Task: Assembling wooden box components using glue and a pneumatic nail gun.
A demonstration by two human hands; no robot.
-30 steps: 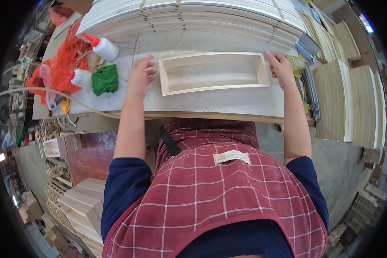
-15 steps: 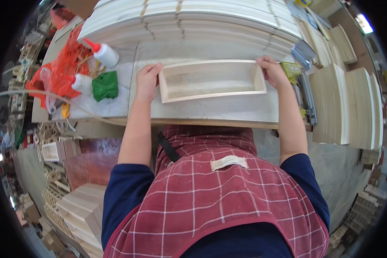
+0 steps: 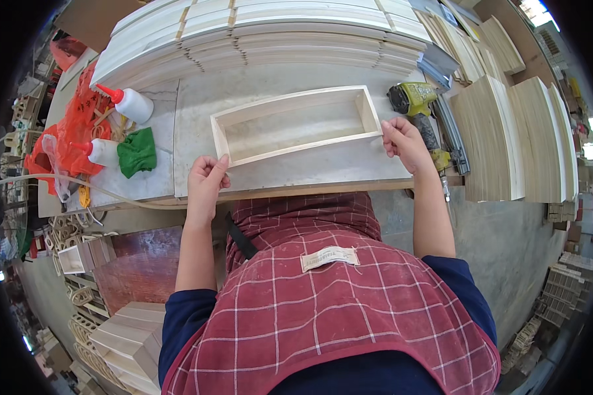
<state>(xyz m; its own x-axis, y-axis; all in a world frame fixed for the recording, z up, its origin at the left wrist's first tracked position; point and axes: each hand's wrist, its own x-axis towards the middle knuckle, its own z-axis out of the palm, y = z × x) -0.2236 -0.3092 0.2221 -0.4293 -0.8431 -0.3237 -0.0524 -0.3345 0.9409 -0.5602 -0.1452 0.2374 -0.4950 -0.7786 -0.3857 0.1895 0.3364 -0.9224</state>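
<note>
1. The wooden box lies open side up on the bench — its long axis runs left to right, right end tilted slightly away.
2. The left hand pinches its near-left corner.
3. The right hand grips its near-right corner — hands well apart.
4. A nail gun lies just right of the box; a green cloth and glue bottles lie to its left.

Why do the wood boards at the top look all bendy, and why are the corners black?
In the head view, the fisheye lens curves straight edges near the rim, so the stacked boards bow, while the wooden box between the left hand and right hand near the middle looks much straighter; the black corners lie outside the lens's round picture.
</note>
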